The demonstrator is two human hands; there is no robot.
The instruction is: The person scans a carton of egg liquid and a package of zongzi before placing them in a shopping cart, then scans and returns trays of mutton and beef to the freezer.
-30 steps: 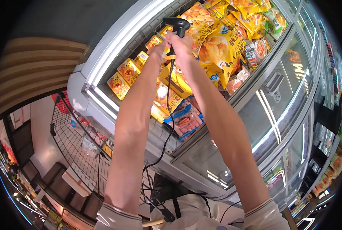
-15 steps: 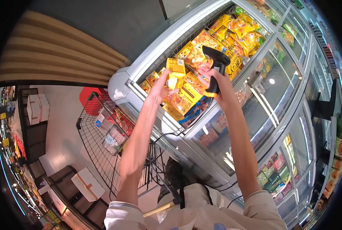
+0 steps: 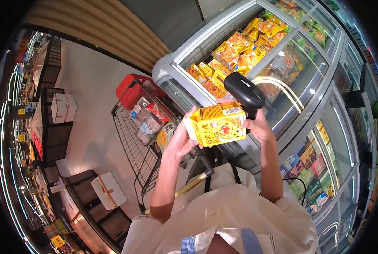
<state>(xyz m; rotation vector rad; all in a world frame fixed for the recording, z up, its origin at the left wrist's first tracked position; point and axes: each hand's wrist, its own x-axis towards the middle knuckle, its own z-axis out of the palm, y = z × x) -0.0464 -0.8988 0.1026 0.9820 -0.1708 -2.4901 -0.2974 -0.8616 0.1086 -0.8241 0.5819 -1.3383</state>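
There's the yellow carton (image 3: 216, 124) held at chest height beside the shopping cart (image 3: 132, 144), left hand (image 3: 181, 142) fingers curled round one end, right hand (image 3: 259, 127) wrapped around the scanner (image 3: 244, 89) touching its top edge, and that one-ended grip could let it tip and drop.

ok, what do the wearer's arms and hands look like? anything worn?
Both hands are bare: left hand, right hand, no gloves, no watch or rings visible. Forearms uncovered. Short cream sleeves end near the elbows.
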